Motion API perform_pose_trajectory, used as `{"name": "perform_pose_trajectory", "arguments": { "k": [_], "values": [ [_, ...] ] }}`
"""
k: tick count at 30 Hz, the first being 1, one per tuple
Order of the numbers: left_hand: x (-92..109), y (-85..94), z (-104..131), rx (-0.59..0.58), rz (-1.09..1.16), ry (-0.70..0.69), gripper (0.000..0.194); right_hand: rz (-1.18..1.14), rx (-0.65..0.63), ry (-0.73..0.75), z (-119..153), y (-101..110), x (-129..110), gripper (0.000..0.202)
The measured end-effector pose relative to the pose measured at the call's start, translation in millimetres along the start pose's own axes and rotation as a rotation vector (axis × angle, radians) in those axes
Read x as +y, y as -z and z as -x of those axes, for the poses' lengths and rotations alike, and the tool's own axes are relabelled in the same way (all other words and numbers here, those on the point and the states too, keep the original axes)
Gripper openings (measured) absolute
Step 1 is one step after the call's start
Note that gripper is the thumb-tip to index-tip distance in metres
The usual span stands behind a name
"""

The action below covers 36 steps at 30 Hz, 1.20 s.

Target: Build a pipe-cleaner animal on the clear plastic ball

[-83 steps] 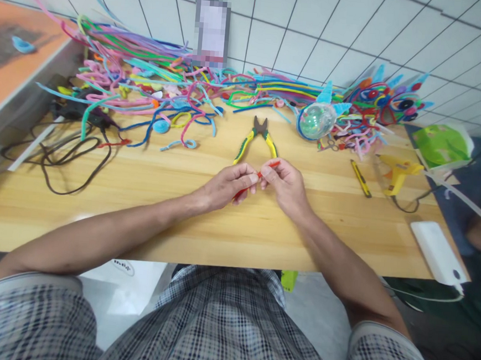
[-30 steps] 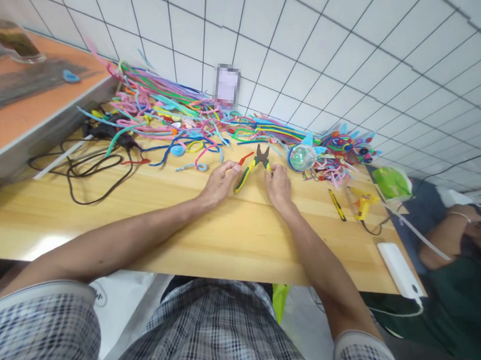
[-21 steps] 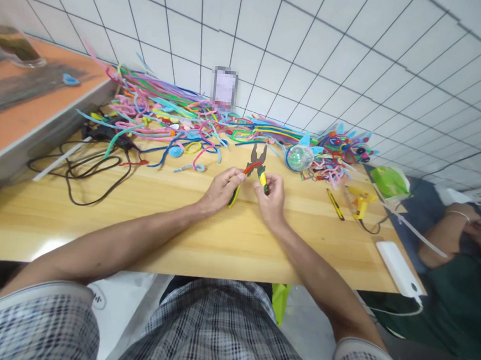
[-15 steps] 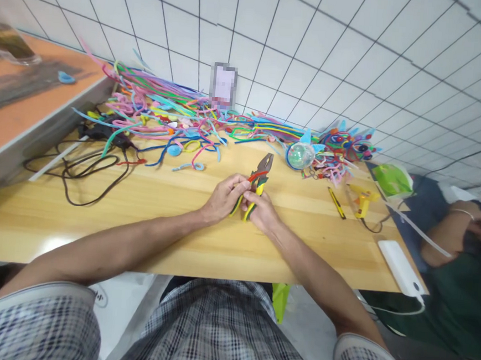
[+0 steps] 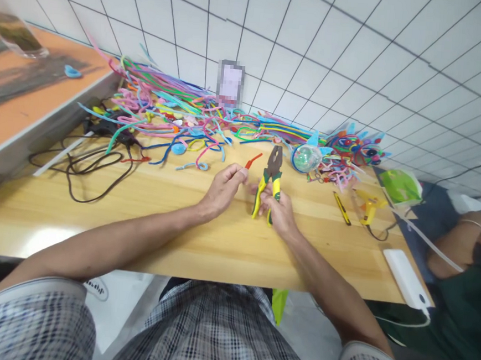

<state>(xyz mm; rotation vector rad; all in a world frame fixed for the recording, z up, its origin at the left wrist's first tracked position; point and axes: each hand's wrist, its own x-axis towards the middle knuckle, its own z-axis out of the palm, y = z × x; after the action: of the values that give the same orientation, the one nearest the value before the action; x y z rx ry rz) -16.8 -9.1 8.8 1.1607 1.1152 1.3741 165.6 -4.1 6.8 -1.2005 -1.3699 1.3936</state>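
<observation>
Wooden desk (image 5: 96,213) ahead: my right hand (image 5: 277,208) grips the pliers (image 5: 268,183) upright for cutting; left hand (image 5: 220,188) fingers pinch the red pipe cleaner (image 5: 252,161) alongside.

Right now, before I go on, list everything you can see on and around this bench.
red pipe cleaner: one, red, pinched in left hand
pliers: one, yellow-green handles, upright in right hand
pipe cleaner pile: many, mixed colours, along the wall
clear ball: one, greenish, right of the pliers
utility knife: one, yellow-black, right part of bench
glue gun: one, yellow, beyond the knife
power bank: one, white, right edge
black cables: several, left
bench: one, wood
another person: far right
left hand
right hand
</observation>
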Motion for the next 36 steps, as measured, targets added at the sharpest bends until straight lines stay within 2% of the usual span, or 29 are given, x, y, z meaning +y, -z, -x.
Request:
{"name": "perform_pose_trajectory", "arguments": {
  "k": [5,8,12,17,23,29,36],
  "values": [
    [20.1,5.6,-2.4,-0.033,0.008,0.053,0.038,0.254,0.007,0.02,12.3,37.8,-18.3,0.03],
    [35.3,7.2,-2.3,0.001,-0.015,0.061,0.043,0.346,-0.015,0.048,21.7,49.1,-24.9,0.028],
    [55.5,7.0,-6.6,0.061,-0.041,0.089,0.043,0.466,-0.053,0.102,28.4,48.0,-33.1,0.019],
    [69.5,2.1,-14.2,0.037,-0.099,0.056,0.04,0.499,-0.096,0.185,24.1,38.6,-39.6,0.017],
    [66.7,-6.0,-19.0,0.028,-0.144,0.116,0.039,0.487,-0.061,0.267,14.8,36.4,-34.3,0.011],
    [52.4,-12.8,-20.8,-0.028,-0.153,0.192,0.041,0.466,-0.057,0.212,9.4,36.7,-23.7,0.009],
    [47.2,-12.2,-23.9,-0.069,-0.169,0.099,0.031,0.445,-0.049,0.207,7.3,38.0,-21.2,0.008]
  ]
}}
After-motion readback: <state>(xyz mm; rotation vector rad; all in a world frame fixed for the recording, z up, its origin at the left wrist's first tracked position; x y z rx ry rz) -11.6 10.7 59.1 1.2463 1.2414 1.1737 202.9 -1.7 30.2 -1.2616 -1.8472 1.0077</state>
